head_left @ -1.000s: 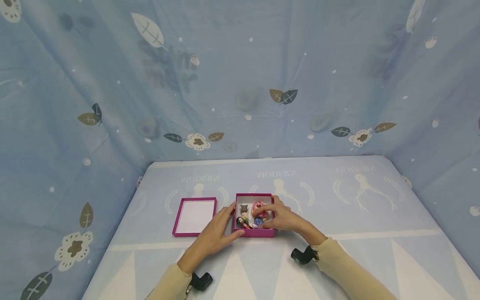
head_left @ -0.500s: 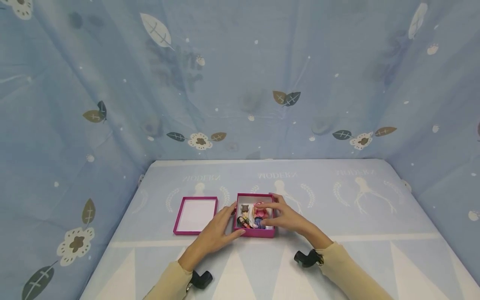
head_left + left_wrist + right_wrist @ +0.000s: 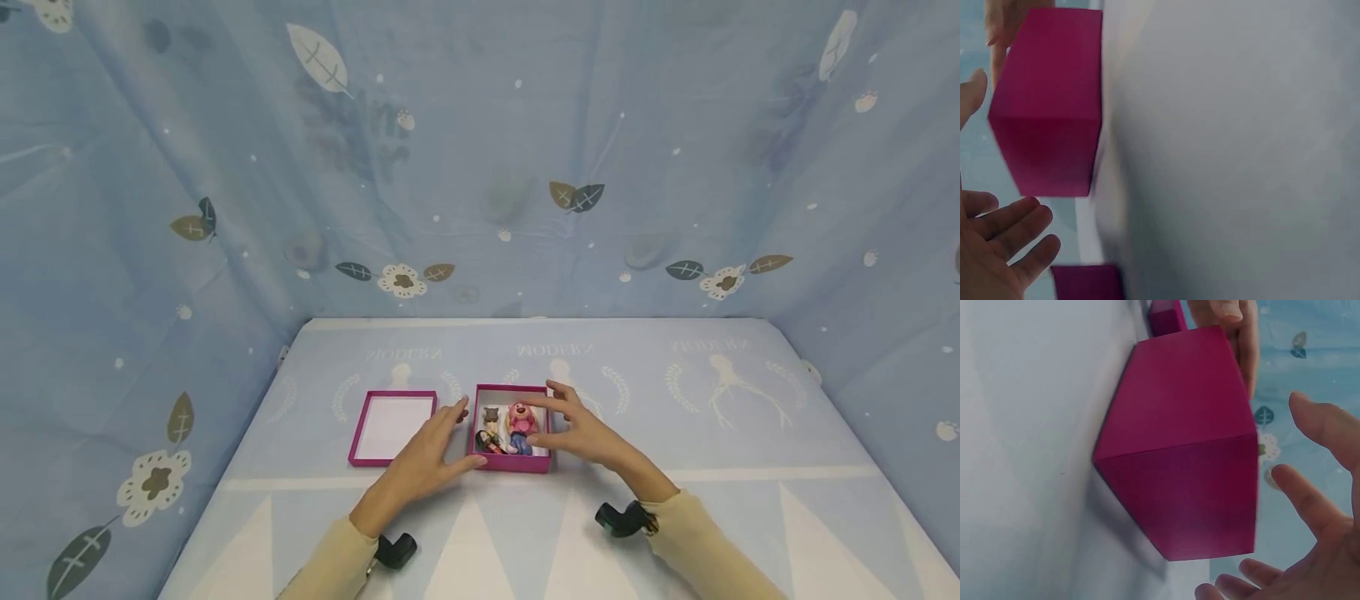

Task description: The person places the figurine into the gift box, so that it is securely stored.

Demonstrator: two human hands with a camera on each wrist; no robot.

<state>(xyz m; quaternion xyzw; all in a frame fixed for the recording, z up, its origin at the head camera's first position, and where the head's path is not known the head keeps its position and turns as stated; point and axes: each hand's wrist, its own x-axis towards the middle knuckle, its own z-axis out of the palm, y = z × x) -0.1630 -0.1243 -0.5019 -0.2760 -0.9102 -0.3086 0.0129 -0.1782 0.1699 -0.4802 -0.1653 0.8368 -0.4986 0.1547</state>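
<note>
A magenta box (image 3: 513, 463) stands open-topped on the table with several small figurines inside. Among them lie a pink bear figurine (image 3: 522, 417), a figurine with a grey-brown head (image 3: 491, 415) and a black-haired one (image 3: 486, 440). My left hand (image 3: 426, 454) is at the box's left side, fingers spread, the thumb overlapping its front left corner in the head view. On the other side, my right hand (image 3: 588, 432) hovers with spread fingers, index and thumb reaching over the right rim. In the right wrist view, those fingers stand apart from the box wall (image 3: 1191, 494). Neither hand grips anything.
A shallow magenta lid (image 3: 358, 425) with a white inside lies left of the box, partly behind my left hand. The table (image 3: 720, 517) has a pale blue patterned cover. Blue patterned cloth (image 3: 480, 167) hangs at the back and both sides.
My right fingers have lifted from the figurines and drawn back to the right. My left hand has loosened from the box's side and opened a small gap. The box stays in place.
</note>
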